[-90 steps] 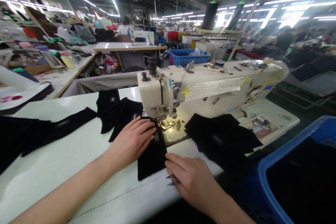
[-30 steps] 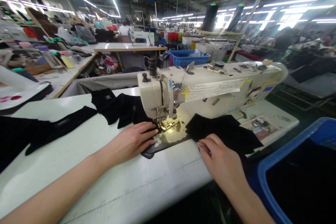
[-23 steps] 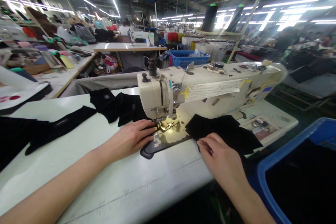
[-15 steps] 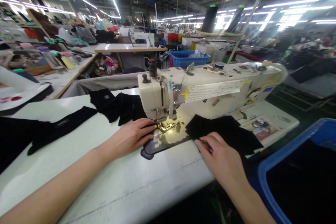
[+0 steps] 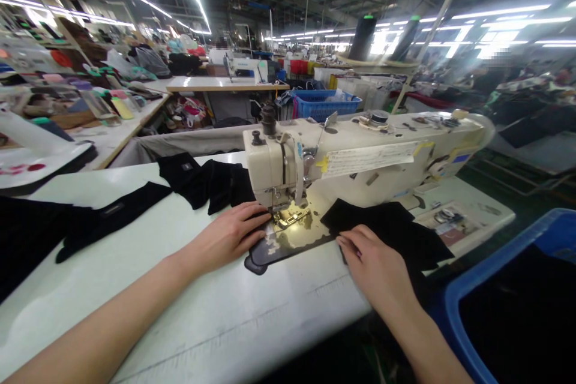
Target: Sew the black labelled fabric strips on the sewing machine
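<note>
My left hand (image 5: 234, 229) lies with its fingers stretched out at the left edge of the metal needle plate (image 5: 288, 239), fingertips close beside the presser foot (image 5: 278, 216) of a cream sewing machine (image 5: 373, 156). Behind those fingers, black fabric pieces (image 5: 220, 183) trail away to the left over the white table. My right hand (image 5: 373, 258) has thumb and fingers closed at the near edge of another black fabric piece (image 5: 378, 219), to the right of the plate. Its palm and arm cover part of that cloth.
A blue bin (image 5: 463, 294) holding dark cloth stands at the right, below the table edge. More black fabric (image 5: 31, 234) lies at far left. Behind the machine are a blue basket (image 5: 324, 107) and another sewing machine (image 5: 247, 67). A small tray (image 5: 450, 222) sits at the right end.
The whole view has shifted slightly, so the machine and table appear a little further right. Both hands keep nearly the same places and poses.
</note>
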Tool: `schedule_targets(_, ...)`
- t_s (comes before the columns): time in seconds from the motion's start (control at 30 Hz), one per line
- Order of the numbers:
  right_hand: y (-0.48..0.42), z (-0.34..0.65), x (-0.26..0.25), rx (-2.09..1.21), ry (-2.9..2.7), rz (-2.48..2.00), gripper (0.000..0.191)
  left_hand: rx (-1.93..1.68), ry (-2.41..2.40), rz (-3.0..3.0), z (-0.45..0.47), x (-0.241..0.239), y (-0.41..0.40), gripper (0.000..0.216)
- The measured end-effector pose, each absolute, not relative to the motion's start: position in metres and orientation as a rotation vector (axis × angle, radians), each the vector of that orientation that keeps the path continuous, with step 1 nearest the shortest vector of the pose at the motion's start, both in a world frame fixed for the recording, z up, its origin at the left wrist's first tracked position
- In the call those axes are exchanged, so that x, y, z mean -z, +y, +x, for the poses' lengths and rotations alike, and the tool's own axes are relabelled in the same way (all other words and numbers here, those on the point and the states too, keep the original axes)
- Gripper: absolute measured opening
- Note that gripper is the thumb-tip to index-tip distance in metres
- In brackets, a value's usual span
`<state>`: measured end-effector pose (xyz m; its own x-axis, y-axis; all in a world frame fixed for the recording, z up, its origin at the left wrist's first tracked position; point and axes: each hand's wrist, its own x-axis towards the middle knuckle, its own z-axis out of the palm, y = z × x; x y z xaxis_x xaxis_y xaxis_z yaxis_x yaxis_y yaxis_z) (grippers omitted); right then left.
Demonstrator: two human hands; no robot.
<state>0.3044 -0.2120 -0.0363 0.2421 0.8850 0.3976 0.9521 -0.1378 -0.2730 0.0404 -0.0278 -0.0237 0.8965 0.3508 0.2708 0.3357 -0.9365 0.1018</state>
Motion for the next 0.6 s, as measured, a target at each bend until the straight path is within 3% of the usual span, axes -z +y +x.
schedule_targets(0.3, -0.248, 0.317, -0.001, 0.791, -1.542, -1.596, 0.021, -0.389, 0.677, 2.955, 0.031, 0.03, -0.034, 0.042)
schedule_targets(0.43, -0.268, 0.308, -0.016, 0.622, -1.406, -1.666, 0.026, -0.377, 0.725, 2.954, 0.012, 0.028, -0.046, 0.043)
schedule_targets(0.6, -0.278, 0.286, -0.018, 0.299, -1.287, -1.646, 0.018, -0.333, 0.768, 2.906, -0.007, 0.018, -0.065, 0.044)
